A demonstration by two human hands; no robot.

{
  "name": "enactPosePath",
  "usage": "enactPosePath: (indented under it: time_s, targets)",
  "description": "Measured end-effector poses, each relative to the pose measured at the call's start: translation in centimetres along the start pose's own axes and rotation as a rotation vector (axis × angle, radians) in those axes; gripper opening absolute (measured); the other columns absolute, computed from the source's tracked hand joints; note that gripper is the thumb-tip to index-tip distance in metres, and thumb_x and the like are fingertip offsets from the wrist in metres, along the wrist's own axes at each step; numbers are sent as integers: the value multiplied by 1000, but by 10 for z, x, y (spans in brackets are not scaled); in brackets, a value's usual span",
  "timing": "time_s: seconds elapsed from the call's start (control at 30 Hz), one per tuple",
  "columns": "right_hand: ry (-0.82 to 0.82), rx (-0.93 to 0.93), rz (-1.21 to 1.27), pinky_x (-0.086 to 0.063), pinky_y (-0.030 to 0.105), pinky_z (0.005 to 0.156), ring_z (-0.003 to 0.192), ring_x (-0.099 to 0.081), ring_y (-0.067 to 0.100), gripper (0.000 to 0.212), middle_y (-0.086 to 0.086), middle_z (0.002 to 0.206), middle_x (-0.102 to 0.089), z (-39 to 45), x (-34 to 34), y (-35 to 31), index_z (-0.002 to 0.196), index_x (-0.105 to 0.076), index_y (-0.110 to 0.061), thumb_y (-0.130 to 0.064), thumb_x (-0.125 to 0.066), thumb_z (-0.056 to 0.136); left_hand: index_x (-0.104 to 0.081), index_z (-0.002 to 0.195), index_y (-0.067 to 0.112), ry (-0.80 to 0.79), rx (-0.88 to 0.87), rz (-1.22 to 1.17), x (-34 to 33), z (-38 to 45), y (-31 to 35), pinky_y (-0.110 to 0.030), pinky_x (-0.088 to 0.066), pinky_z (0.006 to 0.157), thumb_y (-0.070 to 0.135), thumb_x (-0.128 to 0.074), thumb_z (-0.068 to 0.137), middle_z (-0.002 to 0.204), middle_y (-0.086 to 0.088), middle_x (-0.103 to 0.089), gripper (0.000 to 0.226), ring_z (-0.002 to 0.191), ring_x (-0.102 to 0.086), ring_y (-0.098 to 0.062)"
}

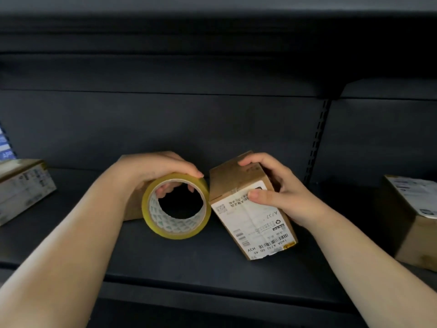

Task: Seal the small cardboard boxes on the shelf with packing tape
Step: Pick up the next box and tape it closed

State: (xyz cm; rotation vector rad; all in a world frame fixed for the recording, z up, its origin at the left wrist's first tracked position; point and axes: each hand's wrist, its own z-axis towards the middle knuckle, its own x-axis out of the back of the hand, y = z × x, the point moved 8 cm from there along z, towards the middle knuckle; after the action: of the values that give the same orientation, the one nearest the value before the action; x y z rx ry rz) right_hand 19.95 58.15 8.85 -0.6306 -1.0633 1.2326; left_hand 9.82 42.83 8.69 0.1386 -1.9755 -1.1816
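left hand [151, 171] fingers grip tape roll [176, 207] | right hand [279, 197] fingers grip labelled box [250, 218] | shelf [189, 261]

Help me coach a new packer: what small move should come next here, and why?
Probably bring the tape roll in the left hand onto the box that the right hand steadies: roll and box nearly touch, and no tape strand is visibly drawn out.

Glossy yellowish plastic tape roll [176, 207], matt brown cardboard box [250, 204], smooth white paper label [254, 221], matt dark shelf [165, 259]
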Motion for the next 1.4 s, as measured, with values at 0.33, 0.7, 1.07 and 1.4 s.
enactPosePath:
  time_s: [0.33,0.7,1.07,1.4]
  targets:
    - [-162,-105,-252,-54,34,77,97,-64,17,54,0,114,-58,-5,12,-10,107,-46,-30,-46,-70,61,-73,64,14,69,103,332,2,7,40,-21,-30,41,51,-68,57,40,2,-38,38,37,-34,-14]
    - [-615,-396,-1128,-47,30,92,106,-55,12,97,-7,123,-53,41,-22,-21,135,-32,-21,-56,-78,58,-70,45,22,34,130,556,-6,25,72,-19,-40,43,48,-70,32,35,5,-49,29,40,-49,-13]
    - [-359,-186,-764,-42,30,94,115,-44,10,87,-12,126,-41,30,17,-27,127,-32,-57,-57,-74,51,-74,80,12,-372,-480,-461,-16,12,24,-27,-49,59,46,-79,63,53,-3,-65,38,49,-60,-15]
    - [-92,74,-117,-53,29,71,93,-63,20,66,3,106,-59,17,49,-47,119,-53,-32,-31,-74,57,-68,51,16,-197,-421,-408,29,-11,18,-16,-39,37,56,-77,61,32,5,-48,42,27,-42,-5]
